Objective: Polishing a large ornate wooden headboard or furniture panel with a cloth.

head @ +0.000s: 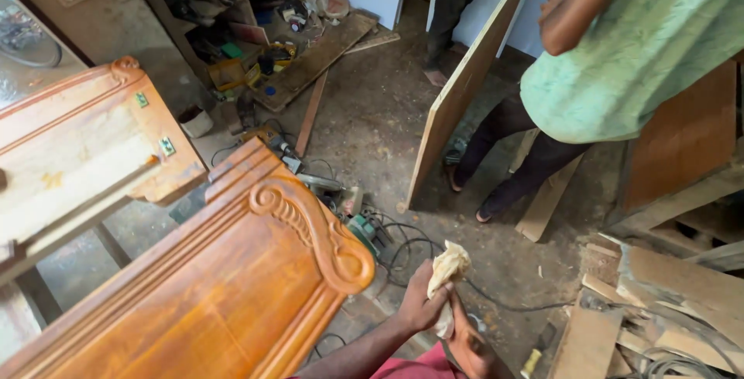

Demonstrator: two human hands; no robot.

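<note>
Your left hand (pixel 422 305) has its fingers clamped on a bunched cream rag (pixel 448 270), and your right hand (pixel 471 348) pinches its lower end, just right of the glossy carved headboard (pixel 232 286), ready for wiping.

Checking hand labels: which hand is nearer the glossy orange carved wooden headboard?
Left. Left hand, gripping a crumpled cream cloth, is just right of the headboard; right hand sits lower, farther right.

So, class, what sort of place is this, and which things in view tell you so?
Most likely a carpentry or furniture workshop. A carved, varnished wooden headboard fills the foreground, power tools with cables lie on the dusty floor, and offcuts of timber are stacked at the right, while another person holds a plywood board upright.
</note>
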